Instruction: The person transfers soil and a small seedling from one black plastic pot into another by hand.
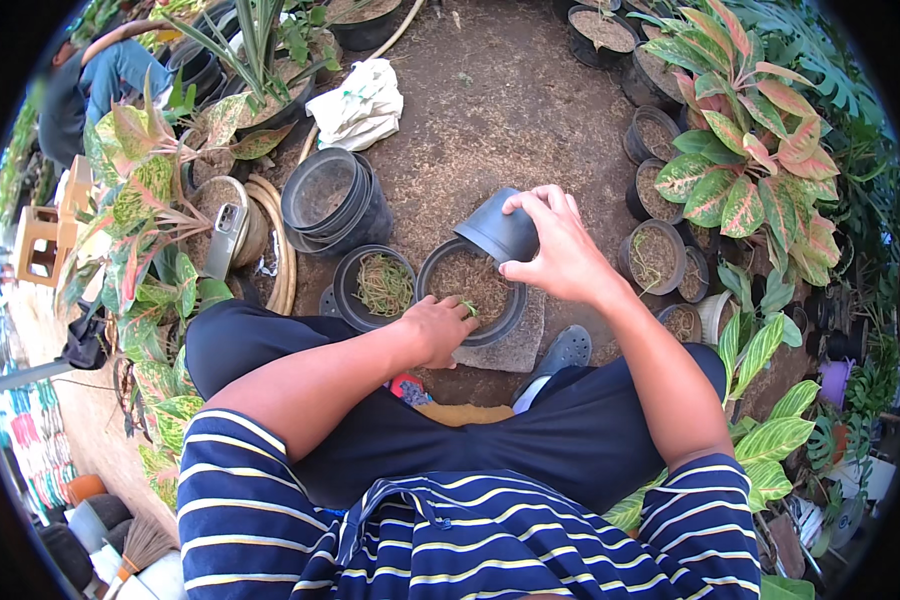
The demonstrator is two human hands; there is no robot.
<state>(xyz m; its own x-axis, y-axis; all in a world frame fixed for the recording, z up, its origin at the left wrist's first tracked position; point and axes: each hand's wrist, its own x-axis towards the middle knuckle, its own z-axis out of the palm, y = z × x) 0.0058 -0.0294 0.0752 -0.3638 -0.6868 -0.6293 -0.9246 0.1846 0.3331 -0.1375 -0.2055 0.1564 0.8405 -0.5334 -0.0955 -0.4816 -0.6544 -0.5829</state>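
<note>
My right hand (559, 236) grips a small black plastic pot (499, 225), tipped on its side with its mouth down and to the left. Below it stands a wider black pot (523, 304) with brown soil (461, 274) in it. My left hand (441, 330) lies over that pot's near left rim, fingers reaching inside. A green sprig (471, 306) shows at the left fingertips; whether they pinch it is hidden. Just left, another black pot (341, 296) contains a heap of thin green and brown plant cuttings (384, 286).
Stacked black pots (330, 191) and a coiled hose (281, 247) lie to the left, near a phone (226, 229) propped among plants. A white sack (360, 105) rests farther off. Small potted plants (654, 255) line the right. A seated person (112, 75) is at upper left.
</note>
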